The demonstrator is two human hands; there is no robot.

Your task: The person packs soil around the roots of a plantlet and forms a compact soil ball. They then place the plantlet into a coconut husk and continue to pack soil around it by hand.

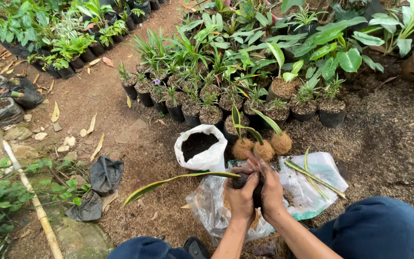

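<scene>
**Soil ball packed between two hands in a nursery plot**

The ground is bare brown earth scattered with dry leaves, ringed by rows of small plants in black pots and leafier plants behind. The person crouches low, blue-trousered knees at the bottom edge, so that the work stays close to the ground.

Both hands meet over a clear plastic sheet spread on the soil, which seems placed to catch loose material. The left hand and the right hand press from either side on a dark ball of soil, the grip of each clamped around it, fingers curled and dirtied. A long green leaf sticks out leftward from the ball, arching to a yellowish tip; holding the ball low lets the leaf hang free rather than bend.

Just beyond the hands stand three round husk-wrapped balls, each bearing upright leaves, touching one another in a short row. To their left a white sack sits with its mouth rolled open, showing dark soil inside, near enough to reach. A few cut leaves lie on the plastic to the right. Empty black bags lie crumpled on the left, beside a pale bamboo pole.
</scene>
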